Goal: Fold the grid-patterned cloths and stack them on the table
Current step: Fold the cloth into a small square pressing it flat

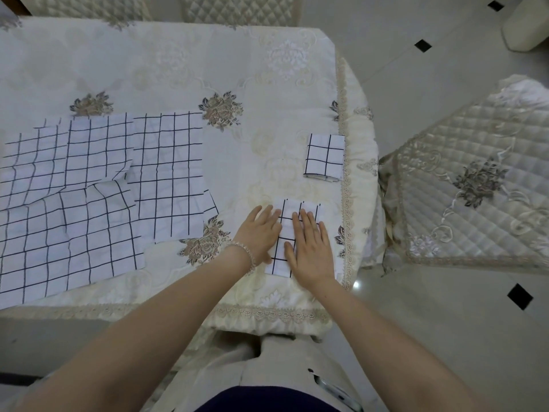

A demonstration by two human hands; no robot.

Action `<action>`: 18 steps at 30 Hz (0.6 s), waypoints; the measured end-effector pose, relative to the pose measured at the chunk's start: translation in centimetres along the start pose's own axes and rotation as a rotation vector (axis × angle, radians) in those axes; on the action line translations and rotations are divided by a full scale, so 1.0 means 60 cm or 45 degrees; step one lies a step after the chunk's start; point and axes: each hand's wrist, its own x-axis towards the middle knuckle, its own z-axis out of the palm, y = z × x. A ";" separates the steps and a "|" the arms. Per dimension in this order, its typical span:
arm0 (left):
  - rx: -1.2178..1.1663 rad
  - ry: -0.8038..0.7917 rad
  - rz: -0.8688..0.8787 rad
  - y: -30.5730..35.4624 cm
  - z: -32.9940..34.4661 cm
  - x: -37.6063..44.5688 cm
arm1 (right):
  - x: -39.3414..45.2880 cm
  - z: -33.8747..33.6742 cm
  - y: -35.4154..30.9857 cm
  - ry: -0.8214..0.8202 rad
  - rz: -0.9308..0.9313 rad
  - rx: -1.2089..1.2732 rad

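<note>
I counted two folded cloths: one (324, 156) far right at the table (178, 69) edge, one (286, 233) near right under both hands. Unfolded cloths (89, 188) overlapped at left; number unclear. All white, black grid. Left hand (261, 233) and right hand (310, 248) lay flat, fingers straight, pressing the cloth.

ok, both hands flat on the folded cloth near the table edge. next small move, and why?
Probably lift the pressed cloth and set it on the folded cloth farther back by the right edge. Left hand and right hand lie flat on it, so it looks fully folded, and the task wants a stack. The unfolded cloths on the left come after.
</note>
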 end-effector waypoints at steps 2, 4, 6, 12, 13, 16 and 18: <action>0.017 -0.019 0.003 -0.003 -0.001 0.004 | 0.000 0.000 0.000 0.008 -0.004 0.004; 0.022 -0.035 0.009 -0.004 -0.003 0.005 | 0.000 0.001 0.001 0.013 -0.005 0.005; 0.029 -0.049 0.013 -0.006 -0.004 0.007 | 0.000 0.002 0.001 0.024 -0.005 0.008; -0.016 -0.094 -0.003 -0.014 -0.010 0.023 | 0.001 0.006 0.001 0.024 0.003 -0.009; -0.045 -0.117 -0.013 -0.015 -0.011 0.026 | 0.002 0.006 0.001 0.020 0.005 -0.016; -0.125 -0.146 -0.030 -0.020 -0.014 0.032 | 0.000 0.005 0.001 0.003 0.005 -0.035; -0.177 -0.116 -0.025 -0.024 -0.013 0.031 | -0.001 0.003 0.001 -0.005 0.006 -0.035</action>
